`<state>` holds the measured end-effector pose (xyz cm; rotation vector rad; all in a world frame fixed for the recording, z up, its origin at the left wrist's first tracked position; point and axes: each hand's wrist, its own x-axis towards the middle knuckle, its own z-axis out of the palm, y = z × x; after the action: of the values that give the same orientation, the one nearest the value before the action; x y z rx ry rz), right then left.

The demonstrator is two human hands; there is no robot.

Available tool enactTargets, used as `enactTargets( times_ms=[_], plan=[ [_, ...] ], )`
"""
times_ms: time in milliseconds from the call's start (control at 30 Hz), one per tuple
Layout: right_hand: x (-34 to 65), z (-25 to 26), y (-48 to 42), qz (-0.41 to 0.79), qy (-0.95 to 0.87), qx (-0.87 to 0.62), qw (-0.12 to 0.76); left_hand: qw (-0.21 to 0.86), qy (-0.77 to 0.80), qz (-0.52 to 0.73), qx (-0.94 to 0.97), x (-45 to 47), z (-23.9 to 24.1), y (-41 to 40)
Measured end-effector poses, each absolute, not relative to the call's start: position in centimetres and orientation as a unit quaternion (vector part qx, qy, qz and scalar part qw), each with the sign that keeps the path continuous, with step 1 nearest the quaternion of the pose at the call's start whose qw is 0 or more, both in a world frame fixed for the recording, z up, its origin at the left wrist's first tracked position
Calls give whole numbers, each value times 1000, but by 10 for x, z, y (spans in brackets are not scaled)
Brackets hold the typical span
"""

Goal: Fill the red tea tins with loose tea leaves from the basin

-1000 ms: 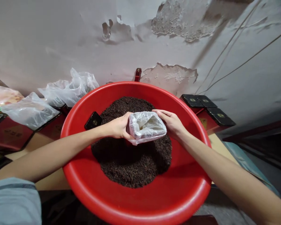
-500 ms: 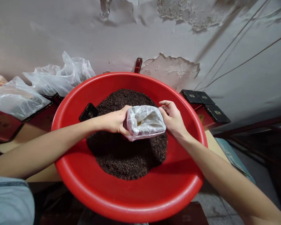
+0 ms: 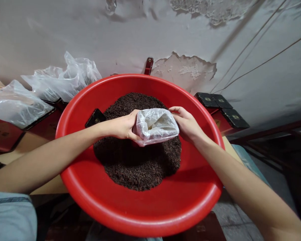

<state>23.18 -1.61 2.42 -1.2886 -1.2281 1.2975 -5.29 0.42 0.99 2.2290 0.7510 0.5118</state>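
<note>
A clear plastic bag [image 3: 163, 124] lines a box-shaped tin and is folded out over its rim, mouth facing up toward me. My left hand [image 3: 130, 125] is closed around the left side of this lined tin, thumb on the near side. At its right far corner, my right hand [image 3: 185, 122] has its fingers curled on the bag's edge. Both hands hover over a heap of dark loose tea leaves [image 3: 137, 174] in a large red basin [image 3: 140, 217]. Most of the tin's body is hidden beneath the plastic.
A black lid [image 3: 95, 117] lies inside the basin at left. Red tins topped with plastic bags [image 3: 20, 103] stand left of it. More black-lidded tins [image 3: 233, 117] are at right. Behind rises a peeling wall [image 3: 130, 40] with a loose cord at right.
The view has shifted slightly. My right fingers have moved a little along the bag's right corner, while my left hand keeps its hold.
</note>
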Motion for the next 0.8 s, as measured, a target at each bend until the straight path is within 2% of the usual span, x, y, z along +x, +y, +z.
enactTargets(
  times_ms=[167,600,800],
  plan=[
    [237,39,-22,552,-472,-503,469,358,301,192,863,-48,13,1],
    [242,19,-13,532,-533,-527,393,372,300,200,855,-46,14,2],
    [245,1,-14,444,-646,-516,345,387,323,206,839,-46,-13,1]
  ],
)
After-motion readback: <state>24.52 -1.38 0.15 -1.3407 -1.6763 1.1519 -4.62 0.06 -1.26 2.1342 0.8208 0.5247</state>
